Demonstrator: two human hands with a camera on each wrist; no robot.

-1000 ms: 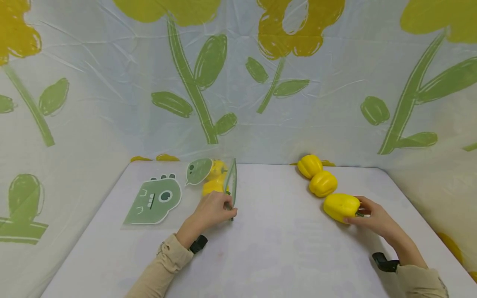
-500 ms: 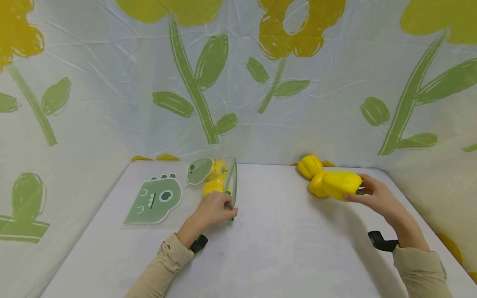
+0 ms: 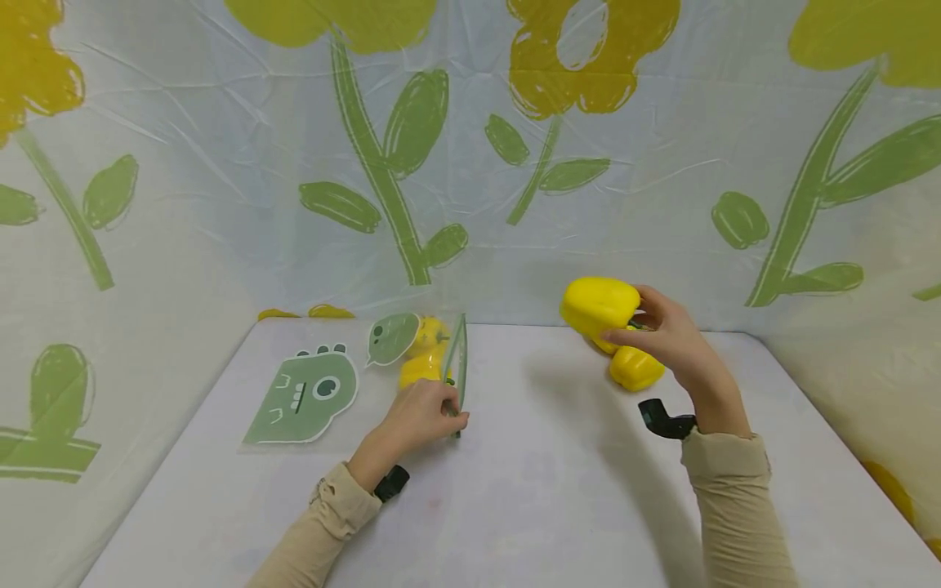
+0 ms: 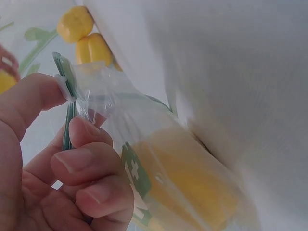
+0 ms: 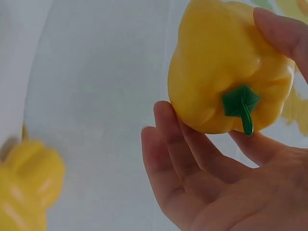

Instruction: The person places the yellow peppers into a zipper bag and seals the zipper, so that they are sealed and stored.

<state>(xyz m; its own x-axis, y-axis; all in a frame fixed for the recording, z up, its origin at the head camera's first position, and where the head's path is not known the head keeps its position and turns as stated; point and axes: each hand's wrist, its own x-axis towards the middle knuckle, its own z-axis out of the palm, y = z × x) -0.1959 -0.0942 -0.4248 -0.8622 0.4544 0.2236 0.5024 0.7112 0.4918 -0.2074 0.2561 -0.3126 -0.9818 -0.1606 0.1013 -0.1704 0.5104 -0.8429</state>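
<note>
My right hand [image 3: 669, 331] holds a yellow bell pepper [image 3: 599, 304] up off the table, thumb on one side and fingers on the other. In the right wrist view the pepper's green stem [image 5: 240, 102] faces the palm. With my left hand [image 3: 422, 414] I pinch the green zip edge [image 4: 70, 110] of a clear zip bag [image 3: 382, 408] printed with a green monster. Yellow peppers [image 3: 426, 365] lie inside the bag near its mouth, which stands partly apart. The bag's film blurs them in the left wrist view.
Two more yellow peppers lie at the back right of the white table [image 3: 515, 490]; the nearer pepper [image 3: 635, 369] shows well, the farther one is mostly hidden behind the held one. A flowered cloth [image 3: 647, 204] hangs behind the table.
My right hand has lifted the yellow bell pepper off the table and carried it up and to the left, over the two lying peppers. My left hand stays at the bag's edge.
</note>
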